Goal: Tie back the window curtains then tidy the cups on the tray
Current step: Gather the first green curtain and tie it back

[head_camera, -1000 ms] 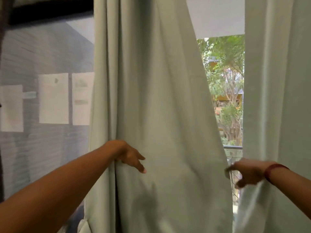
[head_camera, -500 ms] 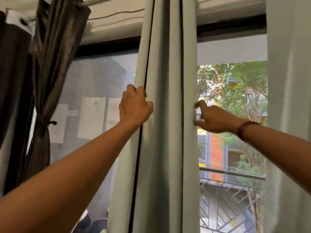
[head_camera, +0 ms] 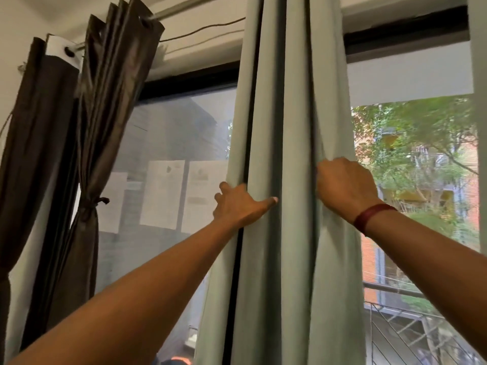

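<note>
A pale green curtain (head_camera: 284,122) hangs bunched into vertical folds in the middle of the window. My left hand (head_camera: 237,204) wraps its left edge, thumb lying across the front fold. On the right edge my right hand (head_camera: 342,188) grips the folds, a red band on its wrist. Both hands squeeze the cloth into a narrow column. A dark brown curtain (head_camera: 105,106) at the left hangs from the rod, tied at its waist with a knotted band (head_camera: 96,204). No tray or cups are in view.
A second strip of pale green curtain (head_camera: 479,127) runs down the far right edge. The curtain rod (head_camera: 184,9) crosses the top. Sheets of paper (head_camera: 162,193) are stuck on the left pane. Outside on the right are trees and a balcony railing (head_camera: 395,288).
Both hands have gone from low on the spread curtain to higher up, closing on its two edges and gathering it. The view has tilted upward, showing the rod and the brown curtain.
</note>
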